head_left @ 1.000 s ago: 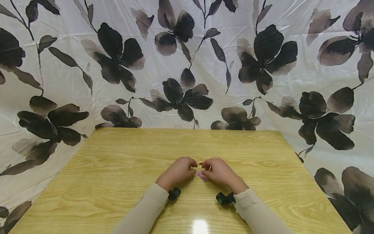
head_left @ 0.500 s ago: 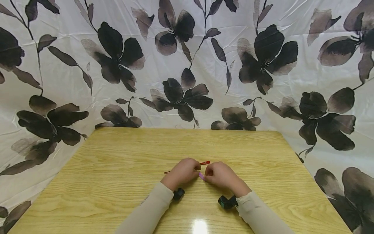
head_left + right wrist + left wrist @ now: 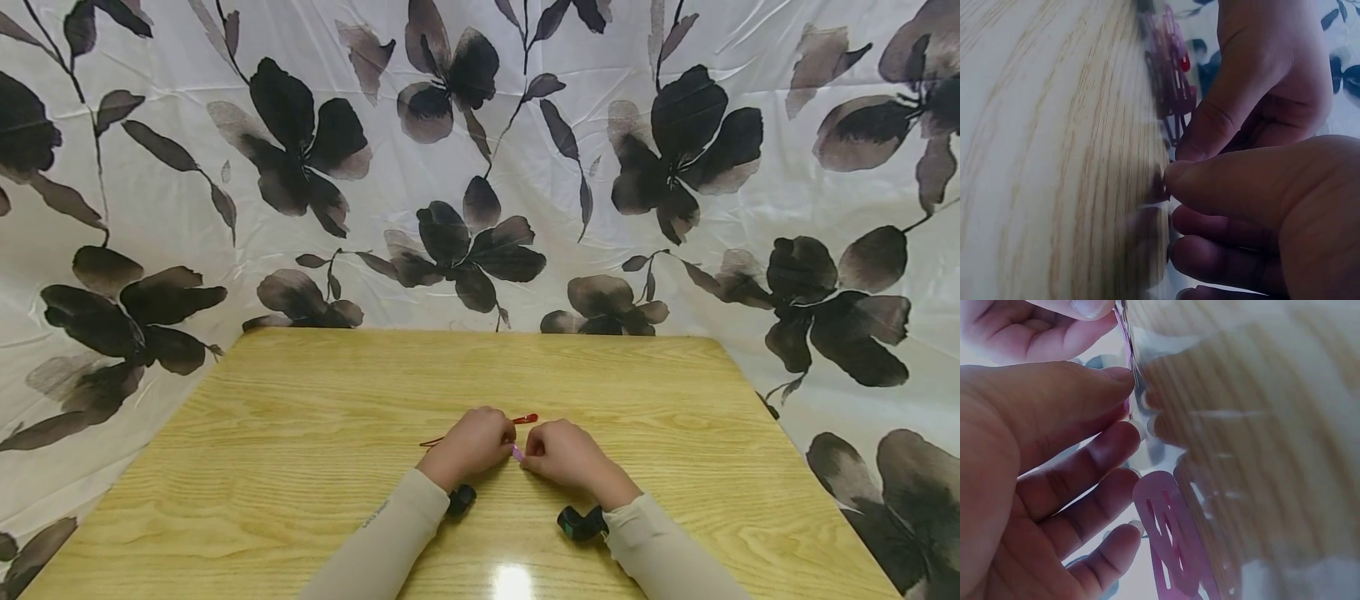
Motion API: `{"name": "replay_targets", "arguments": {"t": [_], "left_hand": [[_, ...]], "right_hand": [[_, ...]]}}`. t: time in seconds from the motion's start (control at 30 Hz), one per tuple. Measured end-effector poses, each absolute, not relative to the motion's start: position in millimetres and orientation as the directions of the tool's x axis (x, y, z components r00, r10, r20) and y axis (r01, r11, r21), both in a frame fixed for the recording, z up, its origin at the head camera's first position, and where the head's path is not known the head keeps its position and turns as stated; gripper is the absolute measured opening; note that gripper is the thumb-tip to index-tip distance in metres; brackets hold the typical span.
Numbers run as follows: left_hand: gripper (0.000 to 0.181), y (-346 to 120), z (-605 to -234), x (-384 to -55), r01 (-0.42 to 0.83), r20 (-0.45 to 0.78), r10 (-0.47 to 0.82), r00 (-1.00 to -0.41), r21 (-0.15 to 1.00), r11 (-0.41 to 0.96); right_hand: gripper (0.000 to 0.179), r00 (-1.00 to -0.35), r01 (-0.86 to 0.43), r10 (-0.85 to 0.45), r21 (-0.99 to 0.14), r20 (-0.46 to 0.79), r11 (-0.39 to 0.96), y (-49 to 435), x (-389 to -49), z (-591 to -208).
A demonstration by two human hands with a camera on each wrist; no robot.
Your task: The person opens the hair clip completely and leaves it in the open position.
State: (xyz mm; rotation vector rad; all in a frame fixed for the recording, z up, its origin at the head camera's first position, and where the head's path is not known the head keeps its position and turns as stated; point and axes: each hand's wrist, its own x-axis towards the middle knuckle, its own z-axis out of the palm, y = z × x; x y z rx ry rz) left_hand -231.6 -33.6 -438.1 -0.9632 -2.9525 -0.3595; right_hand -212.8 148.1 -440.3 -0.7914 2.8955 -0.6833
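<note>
Over the middle of the table, my left hand (image 3: 474,437) and right hand (image 3: 566,452) meet at a small purple hair clip (image 3: 517,452). Thumb and fingers of each pinch one end of it. In the left wrist view the purple clip (image 3: 1126,337) shows edge-on between the fingertips. The right wrist view has both thumbs close together, with the clip mostly hidden behind them. Just beyond the hands lies a red hair clip (image 3: 527,418), partly covered by the left hand.
A thin red piece (image 3: 431,442) shows beside the left wrist on the wooden table (image 3: 337,392). A pinkish snap clip (image 3: 1169,531) lies below the left fingers in the left wrist view. Behind the table hangs a floral cloth (image 3: 570,192).
My left hand has moved right and slightly nearer, up to the purple clip, and now pinches it along with the right. More of the red clip shows beyond the hands.
</note>
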Motion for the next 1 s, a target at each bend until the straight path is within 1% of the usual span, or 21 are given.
{"name": "replay_targets", "arguments": {"t": [0.17, 0.3, 0.53, 0.67, 0.83, 1.0], "left_hand": [[0.010, -33, -437, -230, 0.583, 0.088, 0.577, -0.812, 0.191, 0.790], [0.010, -33, -436, -229, 0.579, 0.091, 0.573, -0.814, 0.201, 0.790], [0.015, -37, -436, -229, 0.555, 0.089, 0.553, -0.828, 0.270, 0.787], [0.016, -42, -435, -229, 0.542, 0.091, 0.542, -0.836, 0.297, 0.786], [0.018, -47, -432, -229, 0.529, 0.089, 0.534, -0.841, 0.347, 0.775], [0.018, -51, -431, -228, 0.503, 0.081, 0.520, -0.851, 0.412, 0.759]], "right_hand": [[0.018, -0.866, -0.467, -0.497, -0.436, 0.052, 0.769, 148, -213, -442], [0.018, -0.865, -0.472, -0.498, -0.436, 0.062, 0.766, 148, -213, -443], [0.012, -0.874, -0.448, -0.483, -0.457, 0.044, 0.769, 149, -213, -442], [0.009, -0.868, -0.456, -0.494, -0.476, 0.051, 0.752, 150, -213, -442], [0.007, -0.857, -0.468, -0.510, -0.522, 0.072, 0.713, 151, -215, -445], [0.008, -0.866, -0.452, -0.489, -0.576, 0.101, 0.682, 153, -219, -449]]}}
